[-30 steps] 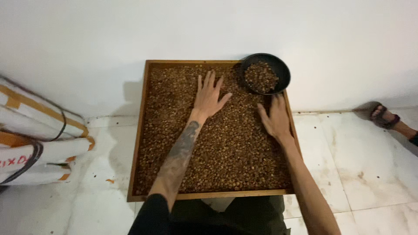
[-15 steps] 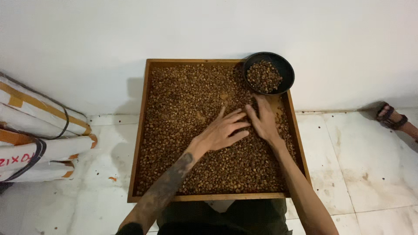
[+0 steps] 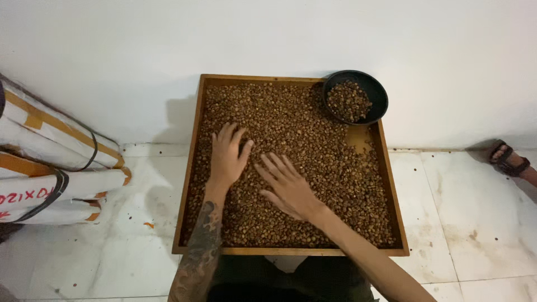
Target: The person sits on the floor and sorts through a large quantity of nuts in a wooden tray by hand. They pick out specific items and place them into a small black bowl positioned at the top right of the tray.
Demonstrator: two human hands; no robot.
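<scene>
Left hand: the left hand [image 3: 227,154] lies flat, fingers spread, palm down on the beans [image 3: 313,140], gripping nothing.
Right hand: the right hand [image 3: 286,185] is flat too, fingers fanned, just beside the left, not touching it.
Beans: they lie under both palms, filling the wooden tray [image 3: 291,251] whose sides run away toward the wall.
Bowl: the black bowl [image 3: 376,96] sits at the far right corner, nearer the right hand.
Floor: pale tiles, white sacks [image 3: 50,168] at left.

Even bright light, soft shadows, sharp focus, no glare
</scene>
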